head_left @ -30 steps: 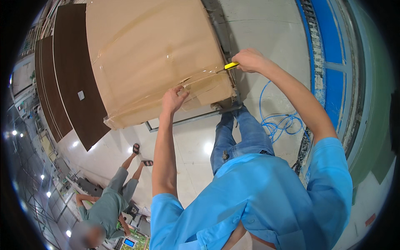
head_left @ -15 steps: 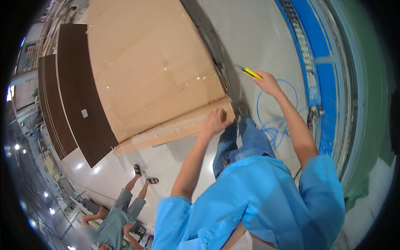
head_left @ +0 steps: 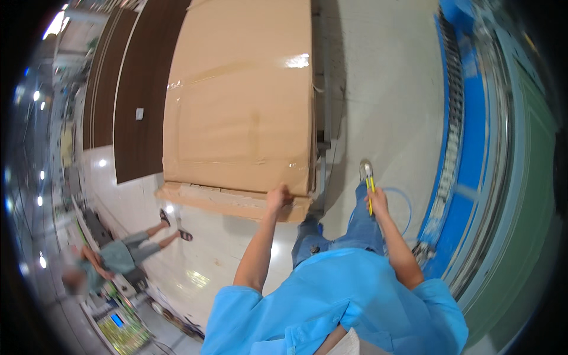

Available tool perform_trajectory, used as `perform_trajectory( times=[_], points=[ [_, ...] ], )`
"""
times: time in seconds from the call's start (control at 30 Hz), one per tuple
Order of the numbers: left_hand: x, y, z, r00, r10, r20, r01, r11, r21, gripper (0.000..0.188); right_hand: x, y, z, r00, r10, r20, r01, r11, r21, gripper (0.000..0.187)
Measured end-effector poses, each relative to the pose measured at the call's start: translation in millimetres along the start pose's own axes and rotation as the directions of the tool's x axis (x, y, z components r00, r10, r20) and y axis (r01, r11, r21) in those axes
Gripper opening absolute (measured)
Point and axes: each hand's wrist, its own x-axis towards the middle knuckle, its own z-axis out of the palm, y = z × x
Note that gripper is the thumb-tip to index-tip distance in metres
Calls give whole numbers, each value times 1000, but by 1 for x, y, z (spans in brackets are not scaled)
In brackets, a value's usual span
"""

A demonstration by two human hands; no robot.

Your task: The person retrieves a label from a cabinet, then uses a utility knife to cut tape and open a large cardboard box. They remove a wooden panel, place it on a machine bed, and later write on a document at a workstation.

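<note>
A large brown cardboard sheet (head_left: 236, 118), taped in places, covers a long flat stack in front of me. Along its near edge a folded cardboard flap (head_left: 231, 202) sticks out, its upper edge torn and rough. My left hand (head_left: 277, 197) is closed at the right part of this flap, close to the corner; its fingertips are partly hidden. Off to the right, my right hand (head_left: 377, 203) grips a yellow utility knife (head_left: 371, 188), which points away from me, apart from the cardboard. The knife is over my leg and shoe, and its blade is hard to make out.
Dark brown boards (head_left: 145, 89) lie left of the stack. A blue machine frame with a chain-like track (head_left: 452, 136) runs along the right. A blue hose (head_left: 408, 207) curls on the floor near my right leg. Another person (head_left: 118, 254) is at the lower left.
My view has turned and my body has stepped along the right side. The right hand with the knife has come down closer to my leg. My left hand stays at the flap.
</note>
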Motion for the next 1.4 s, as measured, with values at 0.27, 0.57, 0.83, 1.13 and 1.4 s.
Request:
perform_trajectory(
  times=[0.27, 0.57, 0.83, 1.13, 1.4],
  points=[
    [-24, 9, 21, 773, -296, -561, -24, 870, -492, 42, 80, -142, -155, 997, -71, -27, 58, 939, -340, 17],
    [-27, -26, 19, 847, -188, -498, -278, 641, -715, 78, 162, -303, -51, 780, -361, 512, 626, 443, -642, 32],
    [21, 26, -62, 524, -16, -852, -174, 977, -125, 84, 137, -407, 215, 382, -218, 898, 923, 44, -382, 34],
    [144, 177, -240, 444, 355, -823, 117, 887, 446, 76, 246, -521, 456, 129, -134, 983, 918, -359, -169, 30],
    [245, 315, -355, 708, 205, -676, 330, 750, 573, 84, 266, -584, 685, 42, -58, 997, 769, -636, -70, 28]
  ],
)
